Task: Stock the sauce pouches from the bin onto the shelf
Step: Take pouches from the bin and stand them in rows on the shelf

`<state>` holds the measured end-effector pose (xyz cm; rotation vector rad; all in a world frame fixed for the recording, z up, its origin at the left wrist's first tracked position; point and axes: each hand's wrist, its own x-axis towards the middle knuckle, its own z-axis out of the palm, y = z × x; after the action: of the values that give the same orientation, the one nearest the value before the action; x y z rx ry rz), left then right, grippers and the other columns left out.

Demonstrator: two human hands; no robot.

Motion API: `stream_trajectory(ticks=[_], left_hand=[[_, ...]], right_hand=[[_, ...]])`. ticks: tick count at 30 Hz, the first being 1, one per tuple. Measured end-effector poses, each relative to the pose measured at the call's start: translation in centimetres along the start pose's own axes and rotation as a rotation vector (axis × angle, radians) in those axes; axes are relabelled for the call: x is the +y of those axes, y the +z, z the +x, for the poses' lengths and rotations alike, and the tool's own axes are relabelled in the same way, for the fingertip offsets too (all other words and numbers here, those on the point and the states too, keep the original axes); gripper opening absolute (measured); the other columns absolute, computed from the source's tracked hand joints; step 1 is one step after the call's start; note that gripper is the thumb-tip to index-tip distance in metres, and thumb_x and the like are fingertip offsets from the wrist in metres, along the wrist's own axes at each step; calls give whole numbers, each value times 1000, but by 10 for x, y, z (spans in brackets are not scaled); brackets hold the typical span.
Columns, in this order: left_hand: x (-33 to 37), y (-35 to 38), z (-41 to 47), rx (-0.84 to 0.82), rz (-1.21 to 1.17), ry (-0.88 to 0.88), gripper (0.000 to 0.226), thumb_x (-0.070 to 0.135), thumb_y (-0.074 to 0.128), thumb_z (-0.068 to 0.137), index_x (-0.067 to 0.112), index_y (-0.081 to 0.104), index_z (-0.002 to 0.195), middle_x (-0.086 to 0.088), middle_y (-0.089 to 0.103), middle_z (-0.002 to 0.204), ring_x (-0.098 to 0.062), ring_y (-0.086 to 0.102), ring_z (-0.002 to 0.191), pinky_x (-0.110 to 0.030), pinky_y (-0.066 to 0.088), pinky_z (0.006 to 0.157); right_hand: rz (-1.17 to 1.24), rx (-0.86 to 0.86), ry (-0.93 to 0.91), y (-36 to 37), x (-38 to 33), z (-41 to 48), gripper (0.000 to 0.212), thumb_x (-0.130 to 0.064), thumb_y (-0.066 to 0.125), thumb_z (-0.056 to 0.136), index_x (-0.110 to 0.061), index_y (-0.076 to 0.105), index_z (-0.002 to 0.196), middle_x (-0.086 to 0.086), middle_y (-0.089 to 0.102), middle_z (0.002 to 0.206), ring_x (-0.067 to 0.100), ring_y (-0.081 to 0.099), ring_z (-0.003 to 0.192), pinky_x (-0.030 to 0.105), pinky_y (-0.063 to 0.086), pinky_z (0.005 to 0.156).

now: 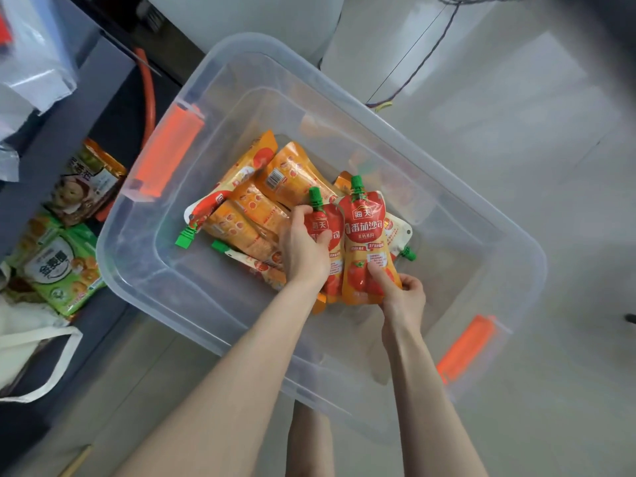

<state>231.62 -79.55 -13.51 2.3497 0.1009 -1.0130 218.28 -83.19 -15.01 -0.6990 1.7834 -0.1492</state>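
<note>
A clear plastic bin (241, 304) with orange latches stands on the floor and holds several orange-and-red sauce pouches (261, 201) with green caps. Both hands are inside it. My left hand (303, 246) grips an upright pouch (327, 232) around its upper body. Beside it, my right hand (402, 294) pinches the lower corner of a second upright pouch (364, 242), whose label faces me. The two held pouches overlap, the right one in front. The other pouches lie flat in a heap to the left and behind.
A dark low shelf (69, 132) runs along the left, with snack packets (62, 266) on it and a white cloth bag (31, 346) at its near end. An orange hose (149, 94) and a cable (426, 56) lie behind the bin. Pale floor lies to the right.
</note>
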Motion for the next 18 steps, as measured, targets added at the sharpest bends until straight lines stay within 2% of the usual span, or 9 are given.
stream_trajectory(ticks=[2,4,8,10,12,15,18], left_hand=[[0,2,3,-30,2,-26,60,14,72,81,20,38,130,-10,49,134,-28,47,123,-36,41,91],[1,2,9,-55,37,-86,71,19,78,74,12,36,131,-12,52,132,-31,49,123,-41,42,95],[-4,-4,12,-89,101,-48,50,33,79,72,8,58,110,-7,64,113,-26,60,106,-34,46,80],[-8,-11,2,-99,52,13,38,33,77,74,11,59,99,-3,65,101,-24,62,97,-30,45,74],[-11,-20,-13,-127,-39,63,31,32,76,76,17,54,93,0,64,95,-22,63,94,-32,49,75],[-12,-43,-37,-152,-166,150,27,33,74,77,22,54,93,1,66,95,-19,64,93,-34,55,78],[-5,-79,-67,-165,-307,221,24,32,72,79,31,51,91,8,65,96,-11,64,92,-26,54,73]], right_hand=[[17,-25,12,-3,-1,3,49,-22,83,70,-6,58,109,8,67,99,21,67,86,36,57,77],[28,-69,16,-7,-2,5,39,-23,82,71,-8,64,103,7,70,95,18,69,82,31,57,72],[-22,-114,-43,-13,-6,-1,24,-22,81,72,-10,65,87,7,70,84,17,66,73,22,53,61],[-28,-140,-88,-16,-9,-12,23,-21,81,72,-10,63,81,6,68,77,14,63,65,18,51,54],[-27,-177,-116,-23,-14,-28,26,-22,81,71,-8,61,80,7,68,74,11,63,58,18,50,51],[17,-305,-117,-43,-26,-59,39,-28,82,64,-5,63,89,11,74,82,18,70,70,28,56,66],[8,-503,-137,-60,-38,-100,44,-28,81,67,-7,69,104,15,73,100,27,70,90,39,56,81]])
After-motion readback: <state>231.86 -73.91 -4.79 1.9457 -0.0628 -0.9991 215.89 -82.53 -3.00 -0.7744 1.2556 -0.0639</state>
